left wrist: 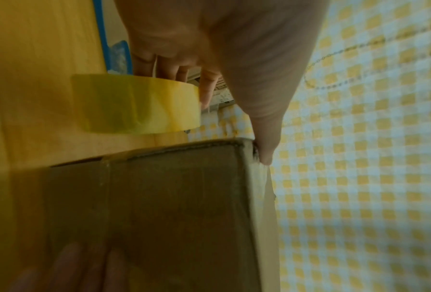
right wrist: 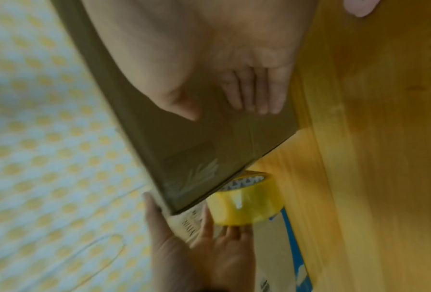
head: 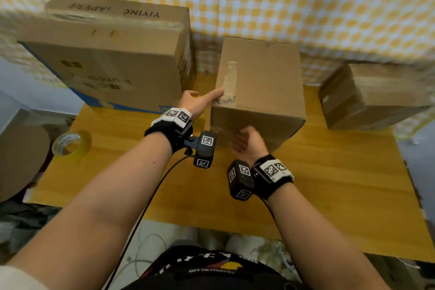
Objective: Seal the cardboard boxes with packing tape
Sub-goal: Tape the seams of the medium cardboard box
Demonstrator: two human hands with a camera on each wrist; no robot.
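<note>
Both forearms are bare; each wrist wears a black band (head: pixel 162 130) topped with a white block of black square-code markers (head: pixel 175 115); a dark boxy camera (head: pixel 204 149), also tagged with such markers, hangs on a small bracket from each band. A thin black cable (head: pixel 150 198) trails back from the left camera; the dark shirt (head: pixel 207 271) bears white lettering and a coloured patch.
</note>
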